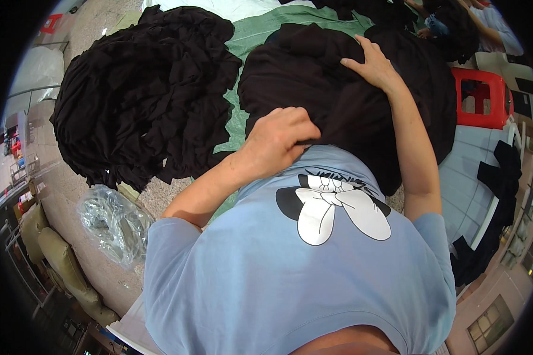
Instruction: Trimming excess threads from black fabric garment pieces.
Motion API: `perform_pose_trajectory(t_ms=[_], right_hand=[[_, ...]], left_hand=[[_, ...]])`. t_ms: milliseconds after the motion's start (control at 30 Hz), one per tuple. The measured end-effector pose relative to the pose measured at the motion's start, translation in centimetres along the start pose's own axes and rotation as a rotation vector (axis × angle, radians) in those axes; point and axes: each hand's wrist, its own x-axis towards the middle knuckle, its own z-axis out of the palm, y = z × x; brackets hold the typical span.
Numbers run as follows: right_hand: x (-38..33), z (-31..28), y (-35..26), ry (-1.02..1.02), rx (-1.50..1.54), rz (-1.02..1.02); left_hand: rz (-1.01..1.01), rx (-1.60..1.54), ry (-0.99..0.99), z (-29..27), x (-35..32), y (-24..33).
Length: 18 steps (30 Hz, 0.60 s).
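Black cloth (pixel 331 112) lies spread over my lap, reaching up to the hem of my light blue shirt. At its near left edge, my left hand (pixel 283 137) is closed, its fingers curled onto the fabric; the fingertips are partly hidden. Farther away and to the right, my right hand (pixel 373 64) rests on the cloth with thumb and fingers apart. A large, crumpled heap of black garments (pixel 148 100) sits to the left, apart from both hands.
Green sheeting (pixel 240 115) runs between the heap and my lap. A clear plastic bag (pixel 114 222) lies at left on the speckled floor. On the right are a red stool (pixel 481 97) and a white surface (pixel 465 177) with black pieces. Another person (pixel 488 29) handles dark cloth at far right.
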Motion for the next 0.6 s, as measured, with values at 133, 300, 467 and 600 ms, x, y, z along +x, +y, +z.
perform_pose_trajectory(t_ms=[133,300,467,600], right_hand=[[1.6,0.4,0.6,-0.079,0.067,-0.086],[2.6,0.1,1.9,-0.175,0.628,0.094],[1.2,0.1,2.6,0.252,1.031,0.032],[-3.2,-0.6,-0.7,0.417,0.688,-0.219]], left_hand=[[0.125,0.185,-0.065,0.7,-0.8,-0.4],[-0.389,-0.391,0.136,-0.6,-0.5,-0.5],[-0.264,-0.392,0.040,-1.3,-0.9,-1.6],[0.021,-0.122,0.153,0.2,-1.3,-1.7]])
